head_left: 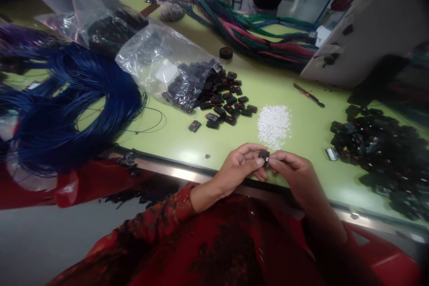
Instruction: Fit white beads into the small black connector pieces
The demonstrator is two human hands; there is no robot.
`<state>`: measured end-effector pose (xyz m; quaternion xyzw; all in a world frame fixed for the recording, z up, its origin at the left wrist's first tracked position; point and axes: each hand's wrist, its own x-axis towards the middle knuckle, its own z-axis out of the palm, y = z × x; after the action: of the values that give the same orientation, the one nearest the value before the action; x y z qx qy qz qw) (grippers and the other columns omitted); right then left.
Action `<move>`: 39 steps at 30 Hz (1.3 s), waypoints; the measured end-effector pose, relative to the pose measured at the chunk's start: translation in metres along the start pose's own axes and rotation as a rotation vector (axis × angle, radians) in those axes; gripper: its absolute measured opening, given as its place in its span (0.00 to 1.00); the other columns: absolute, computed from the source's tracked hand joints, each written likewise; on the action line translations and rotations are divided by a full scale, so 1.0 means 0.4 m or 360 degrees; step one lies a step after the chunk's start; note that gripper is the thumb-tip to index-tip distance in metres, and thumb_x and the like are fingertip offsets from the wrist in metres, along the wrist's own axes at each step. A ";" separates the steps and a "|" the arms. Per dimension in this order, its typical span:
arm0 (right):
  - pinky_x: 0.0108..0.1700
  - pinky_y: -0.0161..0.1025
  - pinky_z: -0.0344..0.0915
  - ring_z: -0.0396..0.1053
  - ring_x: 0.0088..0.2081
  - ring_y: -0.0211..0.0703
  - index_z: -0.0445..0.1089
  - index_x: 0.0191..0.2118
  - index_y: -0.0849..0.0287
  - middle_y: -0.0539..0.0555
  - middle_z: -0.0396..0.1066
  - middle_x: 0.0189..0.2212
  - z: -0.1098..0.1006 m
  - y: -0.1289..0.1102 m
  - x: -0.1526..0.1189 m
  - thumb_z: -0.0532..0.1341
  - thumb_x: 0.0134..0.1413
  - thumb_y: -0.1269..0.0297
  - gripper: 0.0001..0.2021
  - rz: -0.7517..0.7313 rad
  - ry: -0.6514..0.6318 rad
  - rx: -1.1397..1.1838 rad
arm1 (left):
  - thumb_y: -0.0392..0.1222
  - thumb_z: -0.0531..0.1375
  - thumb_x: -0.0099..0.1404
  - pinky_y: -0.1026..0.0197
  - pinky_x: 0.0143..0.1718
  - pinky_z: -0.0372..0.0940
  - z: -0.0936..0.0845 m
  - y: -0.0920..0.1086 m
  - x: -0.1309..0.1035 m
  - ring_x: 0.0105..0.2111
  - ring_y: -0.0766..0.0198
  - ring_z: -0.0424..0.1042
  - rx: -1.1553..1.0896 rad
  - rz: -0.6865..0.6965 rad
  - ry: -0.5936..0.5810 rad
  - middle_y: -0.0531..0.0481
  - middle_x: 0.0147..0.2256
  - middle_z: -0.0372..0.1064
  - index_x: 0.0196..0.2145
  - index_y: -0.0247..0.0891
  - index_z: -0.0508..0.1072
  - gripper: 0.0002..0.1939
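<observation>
Both hands meet above the near edge of the green table [301,129]: left hand [239,165] and right hand [290,167] pinch one small black connector housing [263,157] between thumbs and fingertips. The other fingers curl loosely, just short of the pile of tiny white pieces [274,125].

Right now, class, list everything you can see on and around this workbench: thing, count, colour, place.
table: one, light green, across the view
small connector: one, black, pinched between both hands
loose connectors: many, black with red, table centre
clear bag: one, spilling connectors, left of centre
white bits: one small heap, just beyond the hands
connector pile: one, black, right side
blue wire coil: one bundle, left side
wire bundles: several, green, pink and blue, far side
tape roll: one, dark, far centre
slim tool: one, dark, right of centre
left hand: holding the connector
right hand: holding the connector
</observation>
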<state>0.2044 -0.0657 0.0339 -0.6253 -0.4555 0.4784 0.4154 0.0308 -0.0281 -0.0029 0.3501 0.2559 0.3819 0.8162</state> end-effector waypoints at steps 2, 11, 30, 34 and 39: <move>0.33 0.37 0.68 0.68 0.28 0.37 0.77 0.29 0.56 0.50 0.73 0.24 0.001 0.003 -0.001 0.68 0.52 0.59 0.07 -0.0019 0.0009 -0.0017 | 0.44 0.70 0.63 0.64 0.31 0.73 -0.001 0.000 -0.001 0.27 0.67 0.76 0.0017 0.0005 -0.0010 0.52 0.30 0.74 0.49 0.35 0.73 0.20; 0.30 0.36 0.66 0.67 0.25 0.37 0.73 0.26 0.57 0.49 0.72 0.22 0.018 -0.004 -0.004 0.66 0.52 0.61 0.08 -0.0192 0.0067 -0.0143 | 0.46 0.70 0.63 0.64 0.31 0.74 0.002 -0.012 -0.009 0.27 0.68 0.77 0.0180 0.0116 0.0044 0.51 0.33 0.75 0.50 0.35 0.73 0.21; 0.29 0.36 0.64 0.66 0.25 0.36 0.74 0.25 0.58 0.49 0.70 0.21 0.020 -0.009 -0.002 0.67 0.51 0.60 0.09 -0.0104 0.0067 -0.0083 | 0.45 0.71 0.62 0.63 0.31 0.74 0.002 -0.010 -0.006 0.26 0.67 0.77 0.0064 0.0051 0.0031 0.51 0.31 0.75 0.50 0.35 0.74 0.21; 0.28 0.36 0.64 0.65 0.24 0.36 0.73 0.25 0.57 0.48 0.69 0.20 0.015 -0.003 -0.001 0.67 0.51 0.59 0.09 -0.0059 0.0024 -0.0068 | 0.45 0.71 0.62 0.63 0.31 0.74 0.000 -0.012 -0.008 0.26 0.67 0.76 0.0078 0.0077 0.0021 0.51 0.31 0.75 0.49 0.35 0.74 0.20; 0.31 0.38 0.69 0.69 0.26 0.38 0.76 0.27 0.55 0.50 0.73 0.22 0.005 0.004 -0.001 0.67 0.53 0.58 0.08 -0.0046 -0.0026 -0.0034 | 0.46 0.70 0.62 0.62 0.31 0.74 -0.006 -0.009 -0.008 0.26 0.66 0.77 -0.0031 -0.0019 0.0023 0.50 0.30 0.76 0.49 0.36 0.76 0.19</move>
<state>0.2026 -0.0663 0.0323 -0.6192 -0.4730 0.4724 0.4119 0.0289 -0.0314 -0.0066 0.3379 0.2603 0.3820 0.8198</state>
